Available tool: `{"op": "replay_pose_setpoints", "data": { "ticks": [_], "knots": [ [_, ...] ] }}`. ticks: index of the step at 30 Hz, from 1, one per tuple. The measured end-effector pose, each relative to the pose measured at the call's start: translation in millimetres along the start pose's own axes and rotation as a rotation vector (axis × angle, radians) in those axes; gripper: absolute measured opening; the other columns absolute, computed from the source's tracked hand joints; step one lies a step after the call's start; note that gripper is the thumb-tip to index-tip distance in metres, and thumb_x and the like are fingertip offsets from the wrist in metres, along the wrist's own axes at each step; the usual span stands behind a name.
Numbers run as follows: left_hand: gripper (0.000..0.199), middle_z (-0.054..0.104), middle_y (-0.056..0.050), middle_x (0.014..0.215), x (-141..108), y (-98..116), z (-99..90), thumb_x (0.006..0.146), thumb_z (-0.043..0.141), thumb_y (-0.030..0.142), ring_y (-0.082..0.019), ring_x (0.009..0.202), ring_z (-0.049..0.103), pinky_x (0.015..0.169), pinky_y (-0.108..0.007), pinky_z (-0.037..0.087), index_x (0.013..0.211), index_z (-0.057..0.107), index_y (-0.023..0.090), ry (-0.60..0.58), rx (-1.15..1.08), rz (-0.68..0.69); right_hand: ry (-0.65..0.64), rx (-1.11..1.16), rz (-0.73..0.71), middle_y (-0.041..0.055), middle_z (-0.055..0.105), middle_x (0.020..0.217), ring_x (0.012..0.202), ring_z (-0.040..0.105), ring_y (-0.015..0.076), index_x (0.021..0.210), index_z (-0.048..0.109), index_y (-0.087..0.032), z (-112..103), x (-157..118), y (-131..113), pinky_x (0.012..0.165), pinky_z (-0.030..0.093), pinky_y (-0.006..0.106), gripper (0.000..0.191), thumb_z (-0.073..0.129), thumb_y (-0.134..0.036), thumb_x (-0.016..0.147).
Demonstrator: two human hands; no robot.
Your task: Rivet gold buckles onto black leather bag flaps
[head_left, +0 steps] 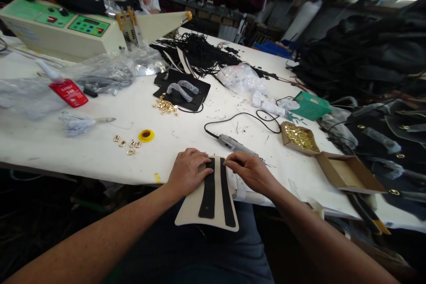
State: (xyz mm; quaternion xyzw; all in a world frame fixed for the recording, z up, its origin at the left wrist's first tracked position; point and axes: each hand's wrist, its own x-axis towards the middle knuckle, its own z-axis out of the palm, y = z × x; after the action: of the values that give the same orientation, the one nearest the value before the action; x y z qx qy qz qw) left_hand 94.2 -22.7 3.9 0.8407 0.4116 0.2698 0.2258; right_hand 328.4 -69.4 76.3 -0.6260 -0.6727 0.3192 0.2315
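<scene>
A beige panel (193, 206) with two long black strips lies in front of me, its near end hanging over the table edge above my lap. My left hand (188, 171) rests on its far left part, fingers spread flat and the thumb on the left black strip (208, 195). By the top of the right black strip (227, 199), my right hand (248, 169) is closed in a pinch. What its fingertips hold is too small to tell. A grey corded hand tool (234, 144) lies just beyond my right hand.
Gold buckles (131, 144), a yellow tape roll (146, 136) and a red glue bottle (69, 92) are at left. On the right are a box of gold pieces (299, 137) and a cardboard tray (349, 173). Behind the green-panelled machine (83, 31) stands another person.
</scene>
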Motion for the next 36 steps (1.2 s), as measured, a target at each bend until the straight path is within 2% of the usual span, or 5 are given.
{"op": "replay_pose_setpoints", "data": {
  "ticks": [3, 6, 13, 22, 36],
  "knots": [
    [0.024, 0.077, 0.000, 0.128, 0, -1, -1.2, 0.090, 0.078, 0.037, -0.029, 0.126, 0.058, 0.101, -0.050, 0.047, 0.113, 0.078, 0.030, -0.019, 0.007, 0.000, -0.093, -0.027, -0.038, 0.0027, 0.074, 0.094, 0.089, 0.067, 0.0194, 0.091, 0.075, -0.022, 28, 19, -7, 0.084, 0.049, 0.030, 0.018, 0.060, -0.030, 0.097],
    [0.025, 0.076, 0.000, 0.130, 0, -2, -1.8, 0.092, 0.076, 0.038, -0.030, 0.127, 0.057, 0.102, -0.050, 0.046, 0.115, 0.077, 0.030, -0.033, 0.012, 0.009, -0.123, -0.096, -0.026, 0.0022, 0.073, 0.095, 0.093, 0.066, 0.0192, 0.091, 0.074, -0.022, 40, 28, -3, 0.086, 0.047, 0.029, 0.015, 0.061, -0.026, 0.097],
    [0.023, 0.076, -0.003, 0.130, 1, -3, -2.0, 0.093, 0.074, 0.040, -0.030, 0.125, 0.057, 0.100, -0.050, 0.046, 0.113, 0.077, 0.028, -0.037, 0.020, 0.014, -0.100, -0.222, -0.013, 0.0025, 0.073, 0.094, 0.090, 0.064, 0.0189, 0.087, 0.073, -0.022, 46, 29, -7, 0.083, 0.044, 0.028, 0.012, 0.063, -0.022, 0.094],
    [0.026, 0.075, -0.004, 0.131, 0, -5, -2.4, 0.096, 0.071, 0.041, -0.031, 0.126, 0.056, 0.101, -0.052, 0.045, 0.117, 0.076, 0.027, -0.044, 0.002, 0.021, -0.104, -0.269, 0.166, 0.0004, 0.076, 0.084, 0.076, 0.064, 0.0180, 0.084, 0.077, -0.024, 46, 37, -14, 0.068, 0.041, 0.028, 0.011, 0.068, -0.028, 0.088],
    [0.027, 0.076, -0.002, 0.131, 1, -6, -0.1, 0.092, 0.075, 0.040, -0.030, 0.127, 0.056, 0.101, -0.051, 0.045, 0.118, 0.077, 0.031, -0.045, 0.011, 0.003, -0.262, 0.194, 0.316, -0.0030, 0.064, 0.058, 0.056, 0.056, 0.0122, 0.071, 0.069, -0.019, 40, 54, 3, 0.054, 0.044, 0.023, 0.009, 0.073, -0.025, 0.076]
  ]
}}
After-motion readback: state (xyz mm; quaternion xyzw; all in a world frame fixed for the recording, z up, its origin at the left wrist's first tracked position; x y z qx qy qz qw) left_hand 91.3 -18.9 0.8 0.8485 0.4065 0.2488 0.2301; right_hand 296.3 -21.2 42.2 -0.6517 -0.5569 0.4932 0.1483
